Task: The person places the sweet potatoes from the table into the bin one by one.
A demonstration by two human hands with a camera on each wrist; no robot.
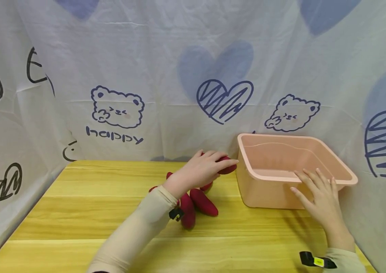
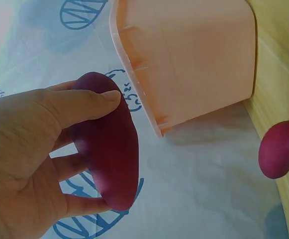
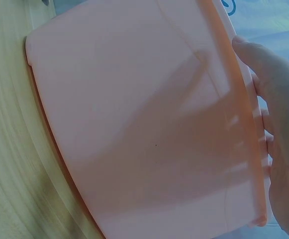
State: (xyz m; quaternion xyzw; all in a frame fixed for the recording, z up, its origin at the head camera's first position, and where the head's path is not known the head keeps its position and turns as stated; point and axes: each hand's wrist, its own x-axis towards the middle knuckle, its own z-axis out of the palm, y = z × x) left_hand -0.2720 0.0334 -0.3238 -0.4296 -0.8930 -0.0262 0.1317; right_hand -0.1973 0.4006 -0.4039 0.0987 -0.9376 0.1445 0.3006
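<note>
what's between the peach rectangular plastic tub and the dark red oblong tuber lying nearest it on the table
Just bare yellow wood-grain tabletop between that tuber and the tub, as the head view shows.

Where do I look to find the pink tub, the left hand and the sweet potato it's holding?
Pink tub (image 1: 272, 194): head view, on its outer front wall.
Left hand (image 1: 199, 170): head view, on its back.
Sweet potato (image 2: 110, 149): left wrist view, middle of its side.
</note>
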